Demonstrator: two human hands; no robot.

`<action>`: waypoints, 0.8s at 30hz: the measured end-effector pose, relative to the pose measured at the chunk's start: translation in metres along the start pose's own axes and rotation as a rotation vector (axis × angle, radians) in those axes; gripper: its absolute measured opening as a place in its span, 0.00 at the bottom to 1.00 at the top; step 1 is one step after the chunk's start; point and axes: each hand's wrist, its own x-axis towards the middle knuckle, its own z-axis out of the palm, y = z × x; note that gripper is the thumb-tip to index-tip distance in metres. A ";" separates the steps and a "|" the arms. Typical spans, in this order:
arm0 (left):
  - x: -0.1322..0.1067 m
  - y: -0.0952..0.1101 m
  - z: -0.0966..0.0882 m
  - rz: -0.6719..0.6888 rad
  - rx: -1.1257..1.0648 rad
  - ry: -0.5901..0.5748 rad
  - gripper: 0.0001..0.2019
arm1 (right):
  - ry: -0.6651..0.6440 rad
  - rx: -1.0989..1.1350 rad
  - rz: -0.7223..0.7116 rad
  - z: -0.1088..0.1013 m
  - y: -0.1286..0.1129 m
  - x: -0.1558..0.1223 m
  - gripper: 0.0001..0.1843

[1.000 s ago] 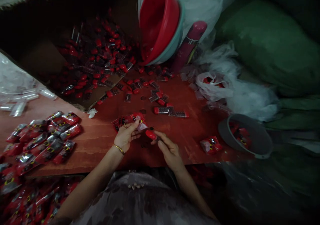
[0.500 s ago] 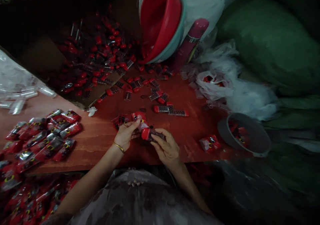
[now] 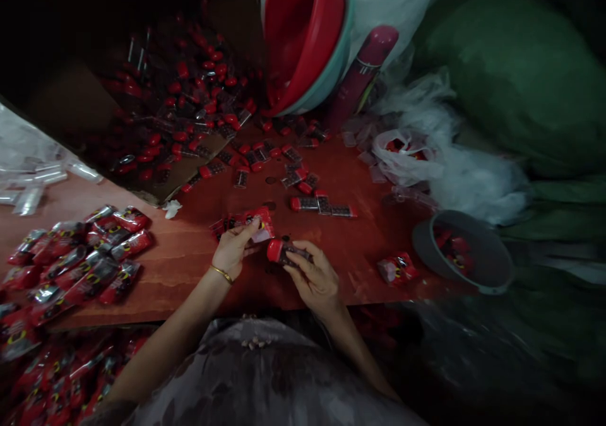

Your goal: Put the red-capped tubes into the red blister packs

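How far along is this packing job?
Done: a heap of filled packets lies at the left. In hand: the left hand holds a wrapper, the right hand a red-capped tube. Left: many loose tubes in the box and on the table.

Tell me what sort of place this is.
Probably a small hand-packing workspace: heaps of red wrapped packets on a wooden table, loose red-capped tubes, stacked basins.

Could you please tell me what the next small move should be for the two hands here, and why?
Probably slide the red-capped tube in the right hand into the red wrapper that the left hand holds up: the cap points at the wrapper, close beside it, and filled packets lie on the table.
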 end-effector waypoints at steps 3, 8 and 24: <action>0.001 0.003 0.001 0.016 0.011 0.019 0.22 | 0.009 -0.005 -0.018 -0.002 -0.001 0.000 0.19; 0.002 -0.002 0.004 -0.003 0.002 0.002 0.21 | -0.007 -0.011 -0.066 -0.003 -0.003 -0.002 0.22; 0.001 0.000 -0.004 -0.004 0.069 -0.088 0.22 | -0.024 -0.058 -0.029 0.002 0.005 -0.001 0.20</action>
